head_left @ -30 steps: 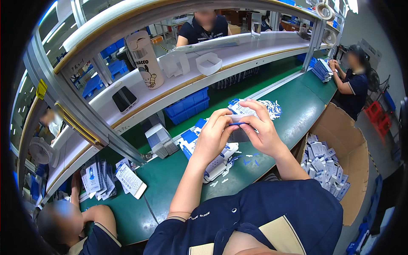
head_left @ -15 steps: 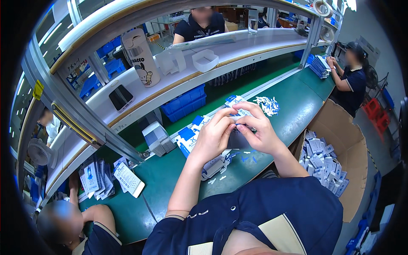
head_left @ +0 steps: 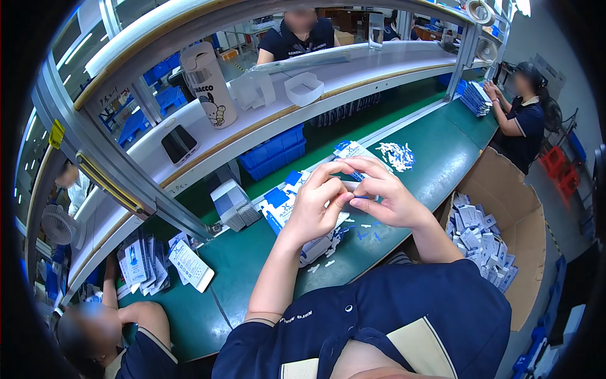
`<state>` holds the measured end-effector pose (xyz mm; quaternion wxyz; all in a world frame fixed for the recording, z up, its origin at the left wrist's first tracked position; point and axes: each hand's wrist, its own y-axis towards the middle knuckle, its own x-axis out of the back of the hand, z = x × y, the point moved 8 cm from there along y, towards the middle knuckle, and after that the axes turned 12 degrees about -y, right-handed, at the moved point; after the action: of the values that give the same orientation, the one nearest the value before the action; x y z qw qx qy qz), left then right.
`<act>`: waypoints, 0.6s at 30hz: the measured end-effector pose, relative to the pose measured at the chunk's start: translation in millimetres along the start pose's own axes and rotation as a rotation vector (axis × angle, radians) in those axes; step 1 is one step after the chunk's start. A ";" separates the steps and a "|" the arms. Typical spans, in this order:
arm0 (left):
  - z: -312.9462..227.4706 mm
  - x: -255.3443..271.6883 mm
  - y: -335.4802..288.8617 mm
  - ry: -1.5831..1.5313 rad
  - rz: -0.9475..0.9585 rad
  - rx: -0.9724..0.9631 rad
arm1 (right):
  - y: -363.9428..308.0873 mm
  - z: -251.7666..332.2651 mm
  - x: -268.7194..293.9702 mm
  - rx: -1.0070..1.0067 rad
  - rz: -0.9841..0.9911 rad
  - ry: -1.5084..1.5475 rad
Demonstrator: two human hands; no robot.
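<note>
Both my hands meet over the green bench, fingers curled and thumbs close together. My left hand and my right hand pinch a small blue-and-white cardboard carton between them. Fingers hide most of it, so its full shape cannot be made out. Just left of my left hand lie printed blue-and-white cartons. More flat cartons lie beneath my wrists, with small white and blue card scraps beside them. Beyond my right hand rests another printed carton.
A heap of card scraps lies farther right. An open cardboard box full of small cartons stands at my right. Grey cartons stand by the shelf post; a blue crate sits under the shelf. Co-workers sit left and right.
My hands have shifted slightly down and turned, with the thumbs lower. The carton has tilted between my fingers, and its grey panel below them no longer shows.
</note>
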<state>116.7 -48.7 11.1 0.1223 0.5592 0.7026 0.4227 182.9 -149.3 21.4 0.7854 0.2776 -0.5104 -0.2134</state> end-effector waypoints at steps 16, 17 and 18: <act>19.9 10.0 -10.0 -0.307 -0.315 0.057 | -18.5 -35.2 15.6 -0.301 -0.341 0.534; 17.8 10.3 -9.8 -0.297 -0.352 0.007 | -16.5 -32.0 13.8 -0.302 -0.324 0.588; 18.0 11.4 -10.6 -0.309 -0.359 0.018 | -14.8 -28.5 11.6 -0.303 -0.307 0.641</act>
<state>117.2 -30.5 -4.2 0.2964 0.4845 0.7675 0.2973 212.9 -161.4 10.4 0.8963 0.2841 -0.1540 -0.3037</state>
